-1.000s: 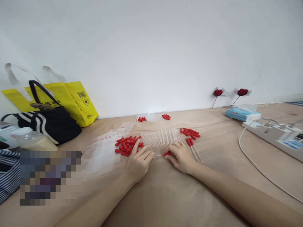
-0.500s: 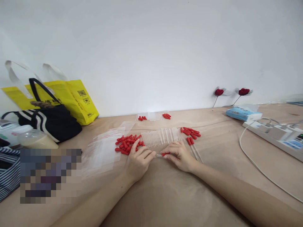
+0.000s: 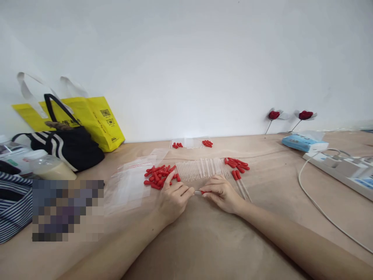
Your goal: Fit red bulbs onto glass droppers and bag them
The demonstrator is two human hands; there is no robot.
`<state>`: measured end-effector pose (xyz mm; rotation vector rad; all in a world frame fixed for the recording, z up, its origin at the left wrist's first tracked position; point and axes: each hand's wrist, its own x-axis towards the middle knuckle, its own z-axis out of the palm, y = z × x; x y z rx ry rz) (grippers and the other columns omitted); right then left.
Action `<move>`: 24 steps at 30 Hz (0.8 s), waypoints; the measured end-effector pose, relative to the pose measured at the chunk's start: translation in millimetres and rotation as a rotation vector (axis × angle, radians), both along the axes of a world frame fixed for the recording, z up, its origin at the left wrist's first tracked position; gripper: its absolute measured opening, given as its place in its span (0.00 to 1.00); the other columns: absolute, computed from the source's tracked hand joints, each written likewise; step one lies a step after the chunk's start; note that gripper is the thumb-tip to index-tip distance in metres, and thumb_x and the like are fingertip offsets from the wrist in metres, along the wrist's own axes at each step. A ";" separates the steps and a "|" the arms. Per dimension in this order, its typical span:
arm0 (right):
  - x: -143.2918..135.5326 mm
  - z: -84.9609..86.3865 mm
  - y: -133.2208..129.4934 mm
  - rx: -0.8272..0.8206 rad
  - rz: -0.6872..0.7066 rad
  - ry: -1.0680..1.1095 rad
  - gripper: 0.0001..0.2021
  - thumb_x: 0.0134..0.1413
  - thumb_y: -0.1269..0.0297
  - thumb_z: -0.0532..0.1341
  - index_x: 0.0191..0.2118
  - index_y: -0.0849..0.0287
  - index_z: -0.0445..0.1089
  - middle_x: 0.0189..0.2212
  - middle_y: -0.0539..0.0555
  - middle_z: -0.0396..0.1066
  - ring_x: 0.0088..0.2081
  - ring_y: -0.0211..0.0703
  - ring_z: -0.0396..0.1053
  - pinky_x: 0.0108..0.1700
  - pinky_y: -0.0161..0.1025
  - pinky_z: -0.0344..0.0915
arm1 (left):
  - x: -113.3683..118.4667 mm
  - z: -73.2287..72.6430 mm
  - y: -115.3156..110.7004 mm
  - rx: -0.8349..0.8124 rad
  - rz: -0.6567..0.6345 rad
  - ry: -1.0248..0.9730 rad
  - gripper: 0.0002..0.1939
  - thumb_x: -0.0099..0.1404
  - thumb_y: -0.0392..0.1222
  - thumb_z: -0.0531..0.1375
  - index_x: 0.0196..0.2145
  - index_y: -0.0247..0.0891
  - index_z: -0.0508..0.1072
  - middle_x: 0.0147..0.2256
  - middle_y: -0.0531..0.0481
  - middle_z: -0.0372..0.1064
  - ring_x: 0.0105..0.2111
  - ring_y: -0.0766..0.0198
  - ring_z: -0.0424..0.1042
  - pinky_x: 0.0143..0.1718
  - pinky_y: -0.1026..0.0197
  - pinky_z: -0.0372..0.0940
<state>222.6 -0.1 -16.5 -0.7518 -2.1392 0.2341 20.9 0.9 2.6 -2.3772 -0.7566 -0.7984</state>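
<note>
left grip (image 3: 174, 200): pinching, index finger (image 3: 168, 181) extended | right grip (image 3: 223, 195): pinching | forearms (image 3: 279, 230): converging

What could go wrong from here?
The clear tube in the left hand could slip if pushed crookedly against the red bulb in the right hand. The left hand lies close to the pile of red bulbs, and a nudge might scatter them.

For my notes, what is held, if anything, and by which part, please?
Left hand: clear tube, by its left part; right hand: red bulb, exact place hidden.
</note>
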 end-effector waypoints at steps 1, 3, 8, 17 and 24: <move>-0.2 -0.4 0.0 0.012 0.002 0.004 0.06 0.52 0.66 0.57 0.35 0.56 0.71 0.29 0.51 0.72 0.31 0.39 0.65 0.38 0.41 0.56 | 0.3 0.1 -0.1 -0.003 0.003 -0.002 0.11 0.63 0.34 0.50 0.29 0.40 0.70 0.22 0.57 0.69 0.25 0.69 0.67 0.55 0.46 0.42; -0.4 -0.9 0.2 0.028 0.009 0.016 0.06 0.52 0.67 0.57 0.36 0.57 0.70 0.29 0.52 0.72 0.31 0.39 0.65 0.37 0.41 0.57 | 0.9 0.2 -0.3 -0.009 0.005 -0.003 0.10 0.62 0.34 0.50 0.28 0.40 0.70 0.21 0.57 0.69 0.24 0.70 0.67 0.55 0.46 0.42; -1.6 -0.3 0.0 0.047 0.034 0.038 0.06 0.52 0.67 0.57 0.35 0.59 0.70 0.28 0.53 0.72 0.29 0.39 0.65 0.35 0.38 0.59 | 1.2 -0.3 -0.4 -0.023 -0.002 0.000 0.10 0.61 0.32 0.50 0.28 0.40 0.70 0.21 0.57 0.68 0.24 0.69 0.66 0.55 0.45 0.41; -5.5 -1.4 0.4 0.085 -0.010 0.014 0.05 0.51 0.68 0.57 0.34 0.60 0.69 0.26 0.54 0.70 0.28 0.39 0.65 0.33 0.37 0.60 | 4.5 -1.9 0.5 -0.038 -0.007 -0.044 0.12 0.62 0.34 0.49 0.27 0.39 0.69 0.19 0.56 0.67 0.23 0.69 0.66 0.54 0.46 0.43; -7.8 -2.4 1.3 0.100 -0.014 0.016 0.05 0.50 0.68 0.57 0.34 0.60 0.68 0.25 0.53 0.69 0.29 0.39 0.65 0.33 0.36 0.61 | 5.0 -3.7 1.3 -0.063 -0.020 -0.061 0.11 0.62 0.35 0.50 0.27 0.39 0.69 0.20 0.57 0.68 0.24 0.69 0.66 0.54 0.47 0.44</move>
